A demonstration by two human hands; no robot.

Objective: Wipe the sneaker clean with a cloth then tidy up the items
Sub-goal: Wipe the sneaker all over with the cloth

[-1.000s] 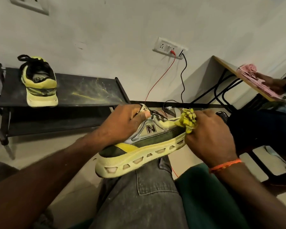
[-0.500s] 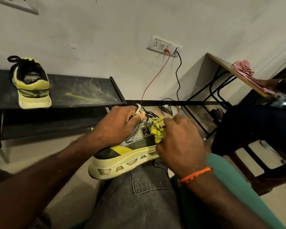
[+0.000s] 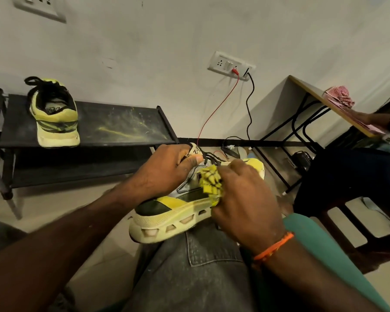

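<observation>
- Right hand (image 3: 245, 199) bunches a yellow checked cloth (image 3: 212, 182), fingers curled round it, pressing it on the sneaker's side panel.
- Left hand (image 3: 167, 167) grips the sneaker (image 3: 167, 212) at its collar and tongue; the shoe rests on the person's knee (image 3: 200, 266), heel toward 7 o'clock.
- Judged mid-wipe: sole looks grimy; tidying not yet begun.
- Second sneaker (image 3: 54, 113) stands on a dusty black rack (image 3: 122, 127) at 10 o'clock, a likely put-away spot.
- Cables (image 3: 248, 109) hang from a wall socket (image 3: 231, 65) at 12 o'clock; another person's arm (image 3: 378, 118) at a desk (image 3: 313, 93), 2 o'clock. Nothing blocks the wiping.
</observation>
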